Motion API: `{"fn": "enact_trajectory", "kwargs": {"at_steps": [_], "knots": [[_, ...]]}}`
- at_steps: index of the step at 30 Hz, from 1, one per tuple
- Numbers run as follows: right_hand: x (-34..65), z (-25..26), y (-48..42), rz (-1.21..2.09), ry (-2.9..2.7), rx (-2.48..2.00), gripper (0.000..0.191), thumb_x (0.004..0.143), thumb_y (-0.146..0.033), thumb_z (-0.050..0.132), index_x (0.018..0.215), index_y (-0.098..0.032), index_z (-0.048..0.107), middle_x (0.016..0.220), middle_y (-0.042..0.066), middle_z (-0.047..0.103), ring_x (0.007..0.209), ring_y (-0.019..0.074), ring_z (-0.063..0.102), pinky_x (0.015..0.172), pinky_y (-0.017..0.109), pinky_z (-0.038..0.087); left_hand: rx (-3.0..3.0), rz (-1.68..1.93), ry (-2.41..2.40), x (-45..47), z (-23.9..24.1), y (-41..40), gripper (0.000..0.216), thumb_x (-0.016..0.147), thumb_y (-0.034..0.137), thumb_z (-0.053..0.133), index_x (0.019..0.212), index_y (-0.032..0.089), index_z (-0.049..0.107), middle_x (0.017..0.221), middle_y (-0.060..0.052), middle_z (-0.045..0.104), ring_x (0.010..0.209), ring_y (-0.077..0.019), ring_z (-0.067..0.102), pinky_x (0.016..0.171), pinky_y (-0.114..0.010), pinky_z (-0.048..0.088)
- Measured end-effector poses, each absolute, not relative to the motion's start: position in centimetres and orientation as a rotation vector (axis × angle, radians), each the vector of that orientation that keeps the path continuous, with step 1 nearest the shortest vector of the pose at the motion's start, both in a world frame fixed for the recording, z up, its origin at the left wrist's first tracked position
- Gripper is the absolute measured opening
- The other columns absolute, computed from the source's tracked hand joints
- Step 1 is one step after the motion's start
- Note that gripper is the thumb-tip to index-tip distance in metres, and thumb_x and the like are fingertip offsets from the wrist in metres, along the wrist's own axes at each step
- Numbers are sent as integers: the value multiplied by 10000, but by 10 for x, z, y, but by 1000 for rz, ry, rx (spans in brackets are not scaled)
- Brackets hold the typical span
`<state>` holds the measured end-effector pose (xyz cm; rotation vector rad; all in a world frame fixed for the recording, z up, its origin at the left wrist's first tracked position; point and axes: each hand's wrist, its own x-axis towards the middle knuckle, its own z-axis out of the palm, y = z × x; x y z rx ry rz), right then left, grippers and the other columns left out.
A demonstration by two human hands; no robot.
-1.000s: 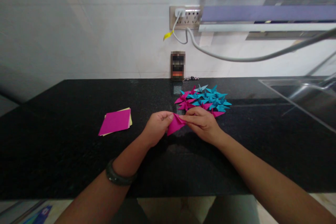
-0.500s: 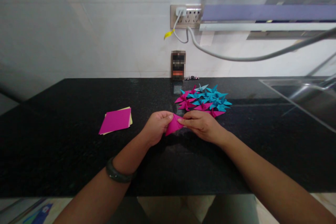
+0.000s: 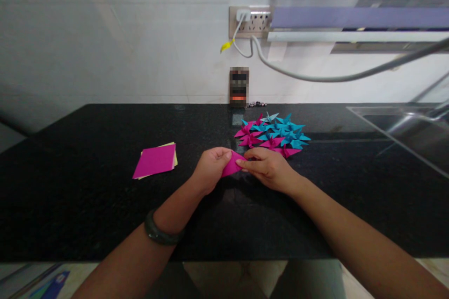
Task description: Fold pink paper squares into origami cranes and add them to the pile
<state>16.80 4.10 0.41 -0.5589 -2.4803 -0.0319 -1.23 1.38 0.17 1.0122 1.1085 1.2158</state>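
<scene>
A small folded piece of magenta origami paper (image 3: 231,166) is pinched between my two hands above the black counter. My left hand (image 3: 211,167) grips its left side, thumb on top. On the right side, my right hand (image 3: 268,167) pinches it between thumb and fingers. The fingers cover part of the folds. Just beyond my right hand lies a cluster of folded paper cranes (image 3: 277,131) in magenta, blue and one pale blue. To the left of my left hand is a stack of square paper (image 3: 155,160), magenta on top with yellow edges showing beneath.
A phone-like dark object (image 3: 239,88), its front pixelated, leans on the wall, with a beaded string (image 3: 257,103) beside it. A metal sink (image 3: 396,124) is set into the counter (image 3: 87,215) at right. A grey cable (image 3: 315,77) hangs below the wall socket (image 3: 259,22).
The lower point of the magenta paper, which hung down between my hands, now looks folded up, so less of it shows. Both hands keep their grip in nearly the same place.
</scene>
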Motion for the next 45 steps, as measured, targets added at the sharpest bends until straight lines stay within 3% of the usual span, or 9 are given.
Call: {"fn": "enact_trajectory", "kwargs": {"at_steps": [8, 14, 19, 24, 28, 38, 45], "knots": [[166, 3, 38, -157, -2537, -654, 245, 880, -261, 445, 1032, -245, 635, 915, 67, 611, 751, 143, 539, 582, 228, 391, 884, 1196, 1072, -8, 5, 13, 119, 684, 228, 600, 679, 110, 617, 542, -4, 607, 463, -84, 504, 486, -202, 379], [165, 2, 37, -214, -2590, -695, 269, 887, -260, 423, 1068, -251, 622, 919, 69, 615, 761, 156, 526, 573, 236, 368, 828, 1201, 1044, -5, 3, 13, 277, 645, 378, 667, 602, 117, 585, 505, -8, 589, 443, -91, 500, 472, -220, 384], [162, 2, 36, -231, -2622, -664, 264, 880, -261, 434, 1066, -234, 619, 911, 76, 616, 752, 164, 522, 561, 246, 363, 871, 1299, 1188, -5, -3, 14, 239, 526, 282, 750, 605, 112, 602, 513, 5, 591, 464, -87, 502, 474, -213, 383], [158, 3, 33, 215, -2456, -680, 235, 831, -339, 524, 986, -185, 611, 899, 76, 595, 789, 155, 552, 660, 262, 440, 964, 1346, 1234, -6, -4, 15, 176, 556, 254, 719, 610, 112, 630, 527, 4, 604, 471, -78, 496, 475, -203, 379], [154, 2, 30, 536, -2173, -950, 143, 812, -303, 542, 837, -163, 553, 694, 13, 568, 566, 96, 510, 503, 202, 397, 1016, 1324, 1185, -3, -3, 11, 150, 569, 245, 709, 621, 120, 646, 565, -11, 633, 516, -100, 539, 518, -221, 415], [151, 2, 32, 813, -2132, -1006, 234, 808, -271, 502, 617, -142, 542, 550, -24, 491, 516, 79, 427, 493, 194, 334, 1071, 1326, 1233, 1, 0, 7, 87, 585, 219, 703, 615, 140, 685, 598, -13, 651, 572, -117, 556, 578, -234, 428], [154, 7, 33, 857, -2163, -999, 174, 820, -215, 469, 741, -144, 606, 625, -2, 589, 561, 93, 513, 532, 199, 373, 1030, 1404, 1297, 1, -2, 9, 132, 579, 257, 713, 605, 136, 668, 529, 2, 616, 490, -101, 512, 504, -224, 401]]}}
